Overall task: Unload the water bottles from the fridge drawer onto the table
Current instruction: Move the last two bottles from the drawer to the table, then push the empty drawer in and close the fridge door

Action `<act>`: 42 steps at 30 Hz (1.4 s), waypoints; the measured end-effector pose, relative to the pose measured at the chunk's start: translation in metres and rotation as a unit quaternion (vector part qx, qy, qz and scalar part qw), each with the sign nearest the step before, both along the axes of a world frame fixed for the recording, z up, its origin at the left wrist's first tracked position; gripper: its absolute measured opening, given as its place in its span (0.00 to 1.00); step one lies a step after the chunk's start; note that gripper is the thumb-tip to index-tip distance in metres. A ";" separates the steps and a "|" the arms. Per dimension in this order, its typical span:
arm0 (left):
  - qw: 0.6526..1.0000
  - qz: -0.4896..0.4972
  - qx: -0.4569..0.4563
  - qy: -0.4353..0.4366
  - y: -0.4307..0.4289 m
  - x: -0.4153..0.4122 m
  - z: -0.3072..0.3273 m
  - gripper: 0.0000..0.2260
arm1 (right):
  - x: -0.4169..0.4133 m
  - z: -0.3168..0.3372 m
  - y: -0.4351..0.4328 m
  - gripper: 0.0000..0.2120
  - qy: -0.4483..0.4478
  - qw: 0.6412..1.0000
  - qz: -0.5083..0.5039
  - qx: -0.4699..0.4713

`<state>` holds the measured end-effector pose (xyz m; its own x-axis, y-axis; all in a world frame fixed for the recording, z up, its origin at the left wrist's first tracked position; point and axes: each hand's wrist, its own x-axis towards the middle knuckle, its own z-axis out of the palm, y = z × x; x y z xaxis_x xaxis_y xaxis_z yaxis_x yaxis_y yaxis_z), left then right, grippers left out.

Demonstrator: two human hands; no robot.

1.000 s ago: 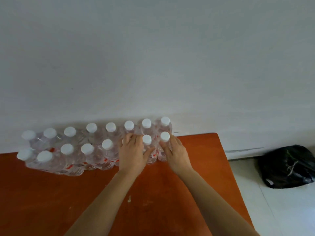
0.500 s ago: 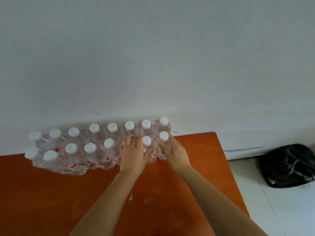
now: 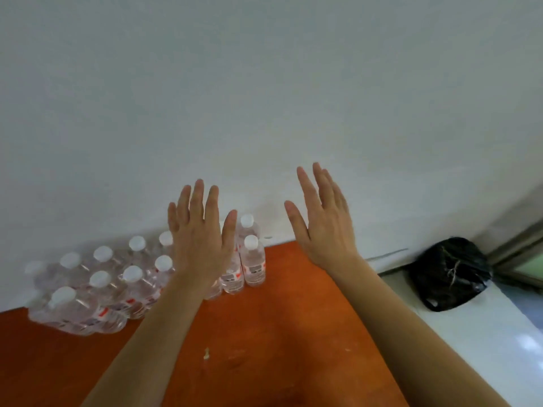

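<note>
Water bottles [image 3: 252, 261] stand in two rows on the table [image 3: 279, 333] against the wall [image 3: 264, 98]. The left hand [image 3: 199, 239] and right hand [image 3: 323, 227] hover, fingers straight, holding nothing; a careless swipe could topple the end pair.

Single head-worn wide-angle view, forward and slightly down, close over the table [image 3: 279, 318], toward the wall [image 3: 264, 98]

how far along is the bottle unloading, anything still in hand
Done: two rows of water bottles stand upright on the table, along the wall. In hand: nothing; the left hand and right hand hover open above the table, fingers straight. Left: unclear, since the fridge drawer is out of view, so whether more bottles wait there cannot be told.
</note>
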<state>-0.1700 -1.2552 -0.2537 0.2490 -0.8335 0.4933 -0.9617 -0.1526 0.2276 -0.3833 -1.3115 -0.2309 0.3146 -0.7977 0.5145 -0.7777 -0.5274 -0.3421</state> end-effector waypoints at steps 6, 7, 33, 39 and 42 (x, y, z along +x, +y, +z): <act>0.997 -0.083 0.000 -0.001 -0.020 -0.072 0.010 0.30 | -0.100 -0.006 0.019 0.30 0.076 0.980 -0.163 -0.084; 0.995 -0.099 0.007 0.003 -0.020 -0.088 0.011 0.30 | -0.118 -0.006 0.028 0.30 0.078 0.976 -0.189 -0.080; 0.794 -0.606 -0.045 -0.035 0.427 -0.658 0.085 0.28 | -0.571 0.043 0.684 0.32 0.087 0.733 -0.675 -0.009; 0.726 -0.685 -0.023 -0.062 0.535 -0.763 0.058 0.30 | -0.634 0.010 0.808 0.32 0.071 0.661 -0.747 0.024; 0.693 -0.717 0.001 -0.080 0.571 -0.823 0.033 0.30 | -0.665 -0.013 0.853 0.32 0.060 0.621 -0.780 0.046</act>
<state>-0.9926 -0.6842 -0.2210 -0.8931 -0.1685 0.4170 -0.1387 0.9852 0.1012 -1.0484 -0.4584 -0.2435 -0.8468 -0.2040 0.4913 -0.3404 0.9175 -0.2058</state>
